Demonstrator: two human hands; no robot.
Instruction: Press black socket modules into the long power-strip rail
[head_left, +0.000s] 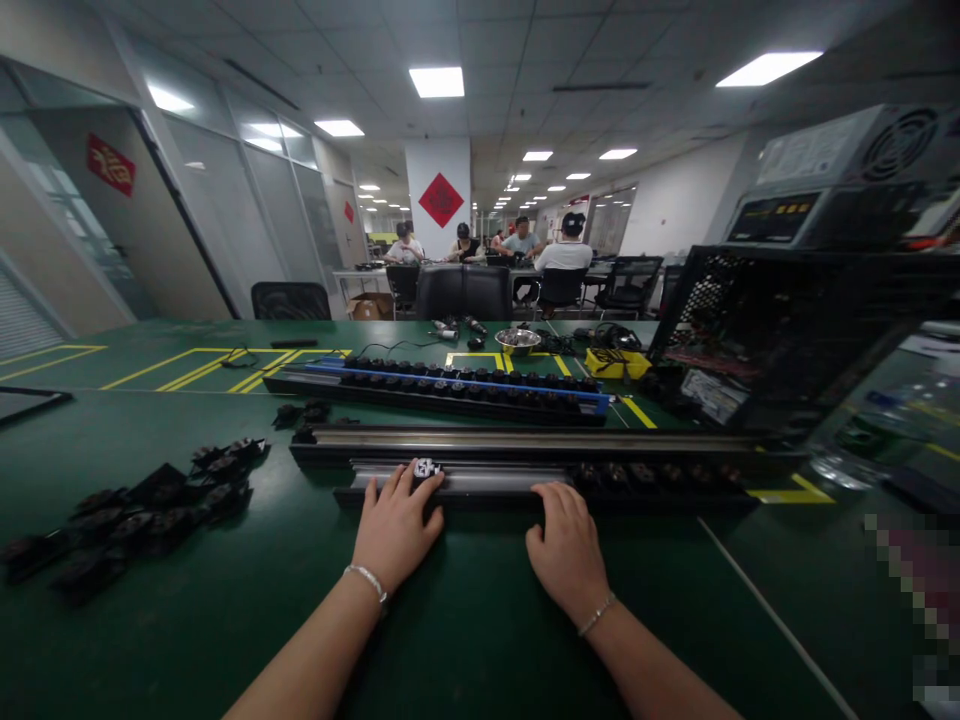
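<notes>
A short black rail (pixel 495 480) with a silvery channel lies across the green table in front of me. My left hand (pixel 397 525) rests over its left part, fingers spread and fingertips against a small black-and-white part (pixel 427 467) seated in the channel. Farther right, my right hand (pixel 568 545) has its fingers curled over the rail's front edge, the thumb a little apart. Several round dark parts (pixel 641 475) sit in a row at the rail's right end. Right behind it lies a longer rail (pixel 525 440), parallel to it.
Loose black parts (pixel 157 520) lie in a pile at the left. Behind the rails are a filled tray with a blue strip (pixel 465 378), a metal bowl (pixel 517 341) and a yellow box (pixel 619 363). An open computer case (pixel 780 340) and plastic bottle (pixel 862 440) stand right.
</notes>
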